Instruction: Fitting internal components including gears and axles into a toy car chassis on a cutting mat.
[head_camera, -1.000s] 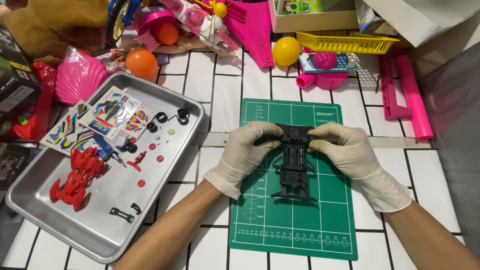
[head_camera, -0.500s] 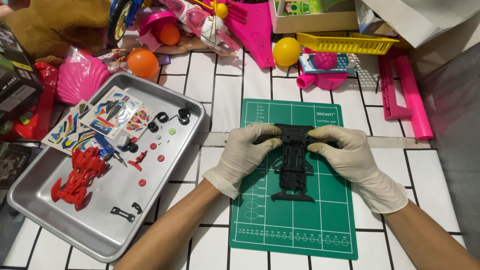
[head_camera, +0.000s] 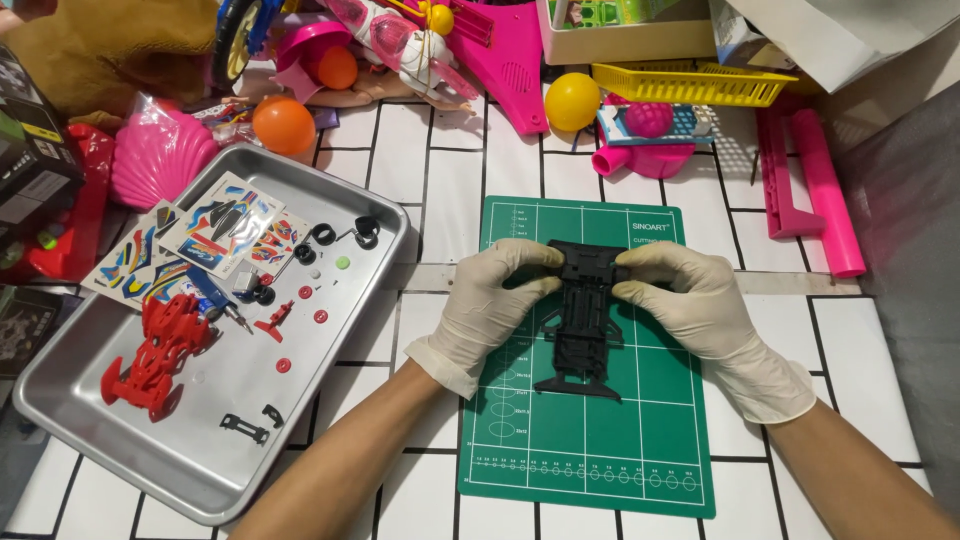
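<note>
- The white tiled surface (head_camera: 450, 180) with dark grout lines carries everything, and its far edge is packed with pink plastic toys and a yellow plastic basket (head_camera: 690, 85).
- A big silver metal tray (head_camera: 70, 400) sits on the left, angled a bit, well apart from the hands.
- A green rectangular cutting mat (head_camera: 590, 450) with white grid lines lies in the middle, just right of the tray.
- The black plastic toy car chassis (head_camera: 585, 330) is over the upper half of the mat, long way pointing toward the person, with its flared end nearest them.
- The left hand (head_camera: 495, 300), in a cream latex glove, is pinching the far left corner of the chassis, thumb and fingers curled tight on it.
- The right hand (head_camera: 690, 295), same kind of glove, is gripping the far right corner the same way, fingers pressed together over the edge.
- In the tray there's a red plastic car body shell (head_camera: 155, 355) near the left side.
- Colourful sticker sheets (head_camera: 215, 225) lie at the tray's far corner.
- Small black rubber tyres (head_camera: 345, 235) and tiny red round parts (head_camera: 300, 315) are scattered mid-tray.
- An orange plastic ball (head_camera: 283, 124) sits just past the tray, and a yellow plastic ball (head_camera: 572, 100) sits beyond the mat.
</note>
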